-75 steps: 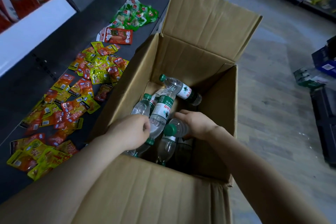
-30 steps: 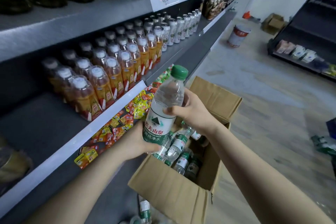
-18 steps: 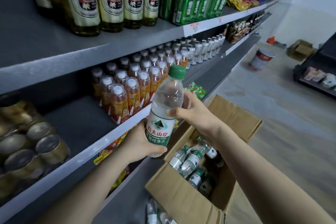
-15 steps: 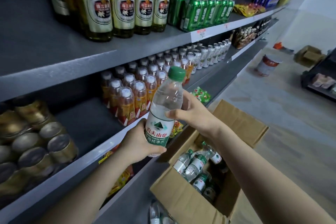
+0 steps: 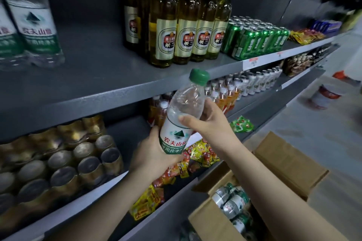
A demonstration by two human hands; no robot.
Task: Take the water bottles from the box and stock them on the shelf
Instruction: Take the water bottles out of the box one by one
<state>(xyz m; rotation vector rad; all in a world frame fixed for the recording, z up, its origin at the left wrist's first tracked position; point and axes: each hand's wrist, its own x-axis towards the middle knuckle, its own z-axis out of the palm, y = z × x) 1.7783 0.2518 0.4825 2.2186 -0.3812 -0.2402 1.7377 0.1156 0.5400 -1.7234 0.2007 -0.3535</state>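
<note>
Three grey shelves [image 5: 109, 82] fill the left side, stacked one above another; the top one carries two water bottles [image 5: 29, 25] at far left, tall beer bottles [image 5: 184, 25] in the middle and green cans [image 5: 256, 39] to their right; the middle one holds gold cans [image 5: 64, 162] and orange drinks [image 5: 225, 96]; snack packets [image 5: 186, 162] lie on the lowest. An open cardboard box [image 5: 290, 164] sits at lower right with more bottles [image 5: 233, 205] lying inside. Both hands hold one bottle [image 5: 182, 115], tilted, green cap up, in front of the middle shelf; the left hand [image 5: 152, 154] wraps its labelled base, fingers curled round it; the right hand [image 5: 207, 121] clamps its clear upper body, thumb across the front.
</note>
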